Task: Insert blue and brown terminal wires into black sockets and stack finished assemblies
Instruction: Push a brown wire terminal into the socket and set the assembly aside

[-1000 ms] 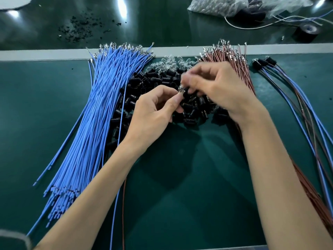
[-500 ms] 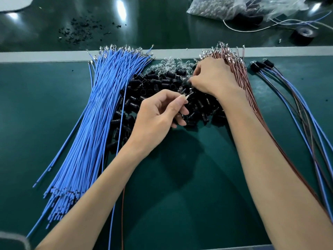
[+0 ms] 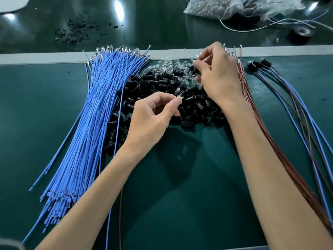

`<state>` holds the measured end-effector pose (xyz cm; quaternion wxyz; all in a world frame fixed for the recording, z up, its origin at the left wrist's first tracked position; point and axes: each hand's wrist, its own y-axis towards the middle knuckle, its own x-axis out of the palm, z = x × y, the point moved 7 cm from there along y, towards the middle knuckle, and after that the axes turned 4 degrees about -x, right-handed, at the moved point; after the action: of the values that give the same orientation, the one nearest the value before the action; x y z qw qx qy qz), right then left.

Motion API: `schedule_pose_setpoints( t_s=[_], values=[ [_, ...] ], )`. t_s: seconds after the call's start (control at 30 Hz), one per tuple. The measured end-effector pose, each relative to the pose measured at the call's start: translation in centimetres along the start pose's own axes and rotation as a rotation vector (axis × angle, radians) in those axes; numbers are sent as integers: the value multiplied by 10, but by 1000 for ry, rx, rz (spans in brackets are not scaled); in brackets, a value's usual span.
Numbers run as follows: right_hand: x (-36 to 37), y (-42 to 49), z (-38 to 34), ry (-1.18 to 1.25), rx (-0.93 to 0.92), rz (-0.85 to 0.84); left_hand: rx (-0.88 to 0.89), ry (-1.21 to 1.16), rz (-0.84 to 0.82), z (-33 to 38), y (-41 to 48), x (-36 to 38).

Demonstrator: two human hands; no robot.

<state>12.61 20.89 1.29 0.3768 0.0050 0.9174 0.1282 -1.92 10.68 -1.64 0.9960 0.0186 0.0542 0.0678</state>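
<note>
A heap of black sockets (image 3: pixel 194 105) lies mid-table, with clear bulbs (image 3: pixel 167 65) at its far edge. The blue wire bundle (image 3: pixel 100 114) fans out on the left, and the brown wire bundle (image 3: pixel 252 109) runs under my right forearm. My left hand (image 3: pixel 153 116) pinches the metal terminal ends of one blue wire (image 3: pixel 115 159) and one brown wire (image 3: pixel 120 210), which trail down under my arm. My right hand (image 3: pixel 218 76) reaches over the far end of the heap, its fingers curled round a small black socket (image 3: pixel 194 70). Finished assemblies (image 3: pixel 259 64) lie at the right.
A grey strip (image 3: pixel 45 57) marks the mat's far edge. Beyond it are black crumbs (image 3: pixel 75 31), a plastic bag of parts (image 3: pixel 225 8), a tape roll (image 3: pixel 302 32) and loose thin wires. Bare green mat (image 3: pixel 189 195) shows between my forearms.
My right hand has left my left hand and moved to the far end of the socket heap. My left hand stays in place with the terminals.
</note>
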Motion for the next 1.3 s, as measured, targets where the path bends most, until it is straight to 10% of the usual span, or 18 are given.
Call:
schedule_pose_setpoints(
  t_s=[0.27, 0.5, 1.3],
  values=[
    [-4, -32, -7, 466, -35, -145, 20, -34, 13, 1, 0, 1],
    [11, -1, 1, -224, -5, -311, 12, -19, 2, 0, 0, 1],
    [28, 22, -11, -380, -126, -108, 10, 3, -4, 3, 0, -1]
  ],
)
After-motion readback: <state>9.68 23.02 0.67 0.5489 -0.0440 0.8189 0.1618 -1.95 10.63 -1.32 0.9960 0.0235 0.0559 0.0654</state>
